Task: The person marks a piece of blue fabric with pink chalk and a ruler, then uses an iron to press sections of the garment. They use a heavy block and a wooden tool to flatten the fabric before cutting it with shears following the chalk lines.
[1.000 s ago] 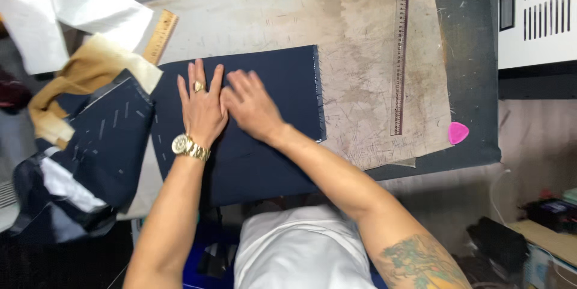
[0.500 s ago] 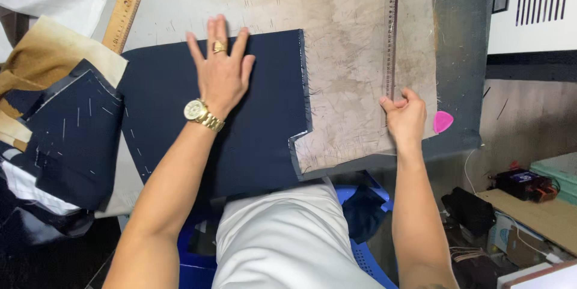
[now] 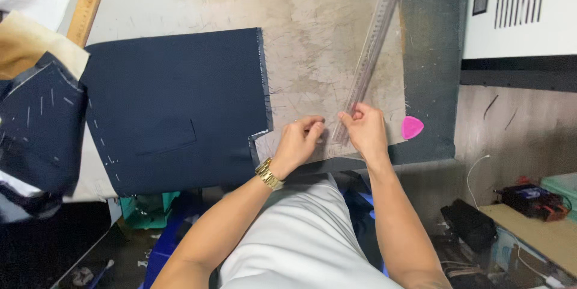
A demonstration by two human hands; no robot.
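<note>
Head view shows us at the near edge of the worn board (image 3: pixel 336 36), both hands closed on the near end of the clear ruler (image 3: pixel 369 54). Our right hand (image 3: pixel 363 129) pinches that end between thumb and fingers; our left hand (image 3: pixel 300 141), the one with the gold watch (image 3: pixel 267 173), has its fingertips curled against the same end from the left. From this grip the ruler runs away from us, its long axis slanting up and to the right, and its far end lies near the board's far right corner. The right hand sits more squarely on the ruler. The navy cloth (image 3: pixel 174 108) lies flat left of the ruler, its frayed right edge near our left hand but not touching the ruler. A pink chalk piece (image 3: pixel 412 126) rests just right of the right hand.
</note>
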